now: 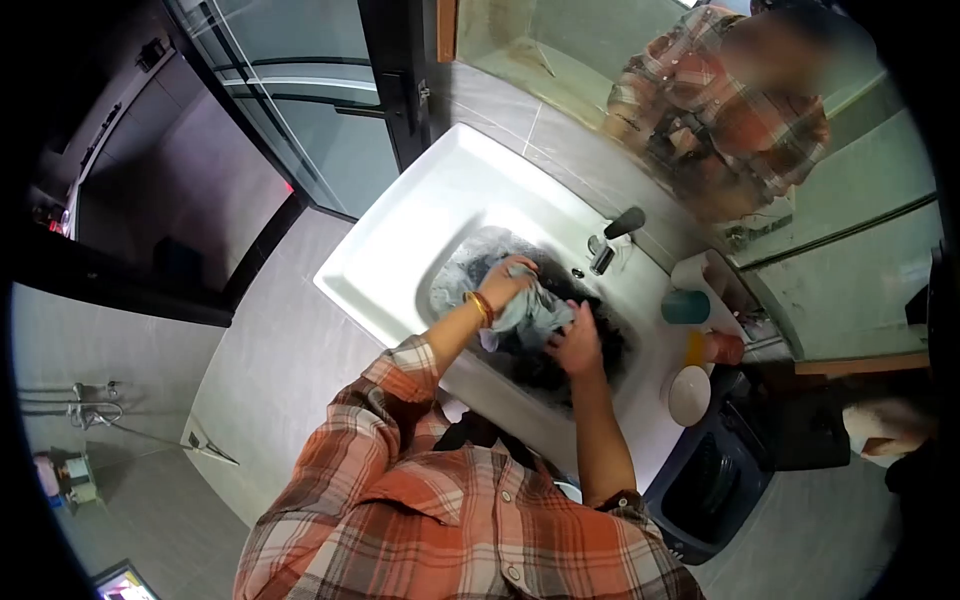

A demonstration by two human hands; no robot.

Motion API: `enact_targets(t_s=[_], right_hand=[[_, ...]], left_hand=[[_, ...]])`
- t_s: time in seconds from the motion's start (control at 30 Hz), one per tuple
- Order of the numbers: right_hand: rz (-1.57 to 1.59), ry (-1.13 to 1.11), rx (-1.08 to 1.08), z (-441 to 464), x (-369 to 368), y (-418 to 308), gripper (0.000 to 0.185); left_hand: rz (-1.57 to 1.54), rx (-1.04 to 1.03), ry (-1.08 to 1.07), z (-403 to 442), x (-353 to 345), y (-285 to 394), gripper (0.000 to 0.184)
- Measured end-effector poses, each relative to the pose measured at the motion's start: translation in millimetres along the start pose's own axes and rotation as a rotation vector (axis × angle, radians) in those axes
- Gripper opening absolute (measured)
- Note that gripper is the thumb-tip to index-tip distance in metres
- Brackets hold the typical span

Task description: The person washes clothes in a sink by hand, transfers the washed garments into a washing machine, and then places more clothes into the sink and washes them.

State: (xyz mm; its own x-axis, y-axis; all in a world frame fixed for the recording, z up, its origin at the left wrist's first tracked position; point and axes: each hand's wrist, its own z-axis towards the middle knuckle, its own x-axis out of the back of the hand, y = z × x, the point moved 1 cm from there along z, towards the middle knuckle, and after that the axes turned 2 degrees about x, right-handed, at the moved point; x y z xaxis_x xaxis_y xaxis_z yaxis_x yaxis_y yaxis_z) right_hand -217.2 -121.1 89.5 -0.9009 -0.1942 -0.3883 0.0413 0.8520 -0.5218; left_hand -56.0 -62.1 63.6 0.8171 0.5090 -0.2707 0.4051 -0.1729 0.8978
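Left hand (507, 284): grip closed on a light grey cloth (532, 312), a yellow bangle (481, 309) at the wrist. Right hand (577, 342): fingers and thumb against the right side of the same cloth (whether this grip is closed, cannot tell).

Light grey cloth: one, bunched between the hands, over the bowl of the washbasin (390, 228). Dark cloth (538, 371): beneath it, in the washbasin's bowl, with cloudy, sudsy water (455, 268) at the bowl's left end.

Faucet (602, 258): one, metal with a dark lever, on the washbasin's far side. Teal cup (685, 307): at the washbasin's right end, near a red container (724, 348) and a yellow one (contents not legible). White bowl (690, 395): one, round, at the washbasin's near right corner.

Dark blue plastic tub (706, 488): one, beside the washbasin, to the right. Mirror (850, 235): beyond the washbasin, reflecting a person in a plaid shirt. Glass door (300, 90): beyond the washbasin, to the left, black-framed. Shower fitting (85, 405): on the wall, well left of the washbasin.
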Motion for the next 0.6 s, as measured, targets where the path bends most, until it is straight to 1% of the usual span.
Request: enact_targets(t_s=[0.03, 0.07, 0.1, 0.13, 0.17, 0.2, 0.23, 0.27, 0.33, 0.37, 0.4, 0.47, 0.5, 0.53, 0.6], right_hand=[[-0.08, -0.1, -0.037, 21.3, 19.1, 13.3, 0.063], [0.017, -0.311, -0.075, 43.2, 34.0, 25.4, 0.06], [0.359, -0.649, -0.069, 100.7, 65.8, 50.5, 0.057], [0.421, -0.93, 0.116, 86.7, 51.2, 40.8, 0.053], [0.381, -1.008, 0.445, 43.7, 24.1, 30.2, 0.05], [0.339, -0.964, 0.723, 8.4, 1.3, 25.1, 0.047], [0.271, -0.806, 0.869, -14.2, -15.8, 21.4, 0.045], [0.152, -0.419, 0.517, -6.2, -0.2, 17.9, 0.044], [0.194, -0.394, 0.415, 7.3, 0.1, 24.7, 0.042], [0.218, -0.377, 0.365, 16.2, -0.5, 30.1, 0.041], [0.242, -0.354, 0.314, 22.5, -0.5, 36.4, 0.04], [0.287, -0.318, 0.218, 33.5, -8.5, 41.4, 0.038], [0.31, -0.23, 0.184, 21.6, -21.8, 35.8, 0.037], [0.304, -0.327, 0.3, 26.1, -19.5, 37.9, 0.035], [0.297, -0.515, 0.542, 54.4, 0.6, 44.5, 0.031]], left_hand=[[-0.052, -0.172, -0.189, 0.3, -13.9, -10.0, 0.016], [0.092, -0.307, -0.242, 0.1, -30.5, -21.4, 0.017], [0.328, -0.411, -0.219, -20.4, -55.6, -10.2, 0.018], [0.662, -0.519, -0.168, -35.4, -75.2, -13.3, 0.025], [0.832, -0.596, -0.199, -56.7, -90.9, -4.2, 0.025], [0.995, -0.685, -0.223, -78.5, -106.6, 6.2, 0.026], [1.096, -0.678, -0.259, -92.5, -115.8, 14.6, 0.03], [1.12, -0.428, -0.079, -85.4, -121.6, 13.4, 0.028], [1.116, 0.081, 0.277, -57.9, -140.7, 10.4, 0.026], [1.101, -0.166, 0.191, -42.0, -113.8, -2.3, 0.024], [1.087, -0.408, 0.095, -25.9, -87.0, -16.7, 0.026], [1.253, -0.269, 0.121, -0.5, -50.5, 10.6, 0.03], [1.173, -0.398, 0.167, -3.4, -51.0, 10.4, 0.03], [1.109, -0.525, 0.205, -8.1, -48.4, 10.6, 0.029], [1.064, -0.58, 0.162, -27.7, -65.8, 9.2, 0.027]])
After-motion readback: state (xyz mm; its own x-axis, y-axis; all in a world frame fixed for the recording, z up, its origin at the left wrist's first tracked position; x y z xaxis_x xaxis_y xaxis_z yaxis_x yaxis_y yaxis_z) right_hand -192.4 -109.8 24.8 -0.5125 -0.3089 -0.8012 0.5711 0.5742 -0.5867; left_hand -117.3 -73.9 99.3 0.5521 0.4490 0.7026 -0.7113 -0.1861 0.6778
